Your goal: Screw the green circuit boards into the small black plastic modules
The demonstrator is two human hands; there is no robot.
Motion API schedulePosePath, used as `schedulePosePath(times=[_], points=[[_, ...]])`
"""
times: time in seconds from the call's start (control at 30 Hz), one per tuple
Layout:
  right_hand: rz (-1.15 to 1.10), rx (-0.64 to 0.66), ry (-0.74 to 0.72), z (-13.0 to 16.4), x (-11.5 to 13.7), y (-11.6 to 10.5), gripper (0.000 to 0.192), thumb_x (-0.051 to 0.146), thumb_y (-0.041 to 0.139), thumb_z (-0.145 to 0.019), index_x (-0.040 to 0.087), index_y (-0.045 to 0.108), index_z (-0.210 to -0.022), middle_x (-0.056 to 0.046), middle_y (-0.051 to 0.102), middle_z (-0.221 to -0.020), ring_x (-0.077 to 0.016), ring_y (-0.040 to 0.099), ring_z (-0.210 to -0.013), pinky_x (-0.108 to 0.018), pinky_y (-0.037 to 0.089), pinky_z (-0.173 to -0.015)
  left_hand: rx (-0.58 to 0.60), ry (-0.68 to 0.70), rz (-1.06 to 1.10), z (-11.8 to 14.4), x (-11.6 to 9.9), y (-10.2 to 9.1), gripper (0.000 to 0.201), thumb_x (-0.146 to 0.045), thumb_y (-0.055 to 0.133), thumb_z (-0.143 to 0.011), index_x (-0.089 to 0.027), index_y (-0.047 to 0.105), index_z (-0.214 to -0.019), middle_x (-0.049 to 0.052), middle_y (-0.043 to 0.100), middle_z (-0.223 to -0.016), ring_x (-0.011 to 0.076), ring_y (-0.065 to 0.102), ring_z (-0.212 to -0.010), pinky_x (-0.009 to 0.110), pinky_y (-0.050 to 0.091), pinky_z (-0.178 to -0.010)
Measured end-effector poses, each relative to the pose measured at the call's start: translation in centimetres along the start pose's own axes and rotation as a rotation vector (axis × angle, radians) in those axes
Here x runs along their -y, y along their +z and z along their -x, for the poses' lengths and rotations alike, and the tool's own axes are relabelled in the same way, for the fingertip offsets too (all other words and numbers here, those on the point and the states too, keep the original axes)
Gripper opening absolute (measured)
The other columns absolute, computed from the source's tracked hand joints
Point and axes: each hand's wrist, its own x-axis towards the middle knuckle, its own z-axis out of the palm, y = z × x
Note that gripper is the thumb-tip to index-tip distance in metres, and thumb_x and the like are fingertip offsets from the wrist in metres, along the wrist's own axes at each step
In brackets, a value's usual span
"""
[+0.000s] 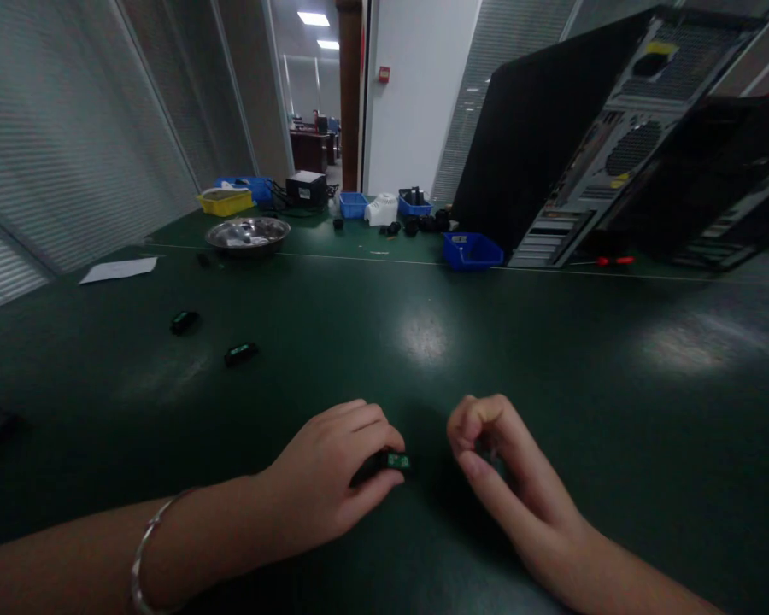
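My left hand (333, 474) rests on the dark green table (551, 384) and pinches a small black part with a green label (394, 461) between thumb and fingers. A silver bangle sits on that wrist. My right hand (500, 465) lies just right of it, fingers curled toward the thumb; whether something small is held inside I cannot tell. Two more small black parts lie to the far left, one (241, 353) nearer and one (184, 321) farther.
A steel bowl (247, 232), a sheet of paper (118, 270), yellow (225, 201) and blue bins (472, 251), and a white object (383, 209) stand at the back. Open computer cases (583, 145) lean at the right, with a red-handled tool (613, 260) beside them.
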Motion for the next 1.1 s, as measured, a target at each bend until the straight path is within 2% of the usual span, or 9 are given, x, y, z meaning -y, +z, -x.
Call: schedulePosePath(times=[0.1,0.23,0.3,0.4,0.57,0.8,1.1], points=[[0.080,0.190,0.097,-0.6,0.1,-0.1,0.011,0.020,0.054,-0.096,0.025,0.050,-0.105,-0.002,0.052,-0.093,-0.0177,0.053,-0.086,-0.030,0.047,-0.076,-0.001,-0.012,0.028,-0.2,0.2,0.0,0.009,-0.018,0.061,-0.090,-0.017,0.063,-0.099,0.005,0.063,-0.093,0.0205,0.056,-0.085,0.032,0.042,-0.075],[0.125,0.326,0.014,-1.1,0.1,-0.6,0.022,0.013,0.057,-0.094,0.025,0.057,-0.113,-0.003,0.062,-0.100,-0.0169,0.060,-0.090,-0.028,0.049,-0.078,-0.002,-0.031,0.055,-0.2,0.4,0.0,0.007,-0.016,0.061,-0.089,-0.017,0.063,-0.095,0.005,0.063,-0.091,0.0206,0.055,-0.083,0.032,0.042,-0.073],[0.156,0.316,-0.038,-1.3,0.0,-1.1,0.031,0.012,0.054,-0.097,0.028,0.056,-0.123,-0.003,0.063,-0.104,-0.0163,0.061,-0.093,-0.027,0.050,-0.079,-0.001,-0.042,0.073,-0.2,0.5,0.1,0.007,-0.017,0.062,-0.088,-0.017,0.063,-0.095,0.005,0.063,-0.091,0.0206,0.055,-0.083,0.032,0.042,-0.073],[0.263,0.281,-0.041,-1.8,0.1,-2.1,0.038,0.012,0.049,-0.098,0.030,0.053,-0.132,-0.005,0.062,-0.110,-0.0169,0.062,-0.097,-0.028,0.051,-0.081,-0.002,-0.060,0.099,-0.3,0.7,0.1,0.009,-0.017,0.063,-0.088,-0.017,0.064,-0.097,0.004,0.063,-0.092,0.0203,0.056,-0.083,0.033,0.042,-0.073],[0.426,0.385,-0.006,-2.4,0.5,-2.6,0.033,0.013,0.050,-0.095,0.026,0.062,-0.123,-0.005,0.060,-0.102,-0.0181,0.060,-0.087,-0.031,0.051,-0.072,-0.012,-0.098,0.131,-0.5,0.8,0.2,0.008,-0.016,0.062,-0.086,-0.018,0.063,-0.093,0.004,0.062,-0.090,0.0199,0.056,-0.082,0.033,0.042,-0.072],[0.492,0.316,-0.041,-2.2,0.2,-1.9,0.026,0.014,0.050,-0.093,0.023,0.068,-0.109,-0.004,0.059,-0.086,-0.0203,0.056,-0.080,-0.036,0.044,-0.069,-0.024,-0.100,0.198,-0.4,0.8,0.0,0.005,-0.014,0.061,-0.084,-0.017,0.061,-0.087,0.001,0.058,-0.081,0.0163,0.054,-0.076,0.029,0.041,-0.067],[0.412,0.306,0.039,-1.9,0.4,-1.9,0.025,0.015,0.048,-0.095,0.022,0.064,-0.114,-0.004,0.061,-0.089,-0.0189,0.058,-0.081,-0.032,0.046,-0.067,-0.090,-0.101,0.281,-0.6,0.7,-0.3,0.008,-0.010,0.063,-0.082,-0.016,0.062,-0.085,-0.001,0.058,-0.079,0.0129,0.054,-0.072,0.025,0.042,-0.065]])
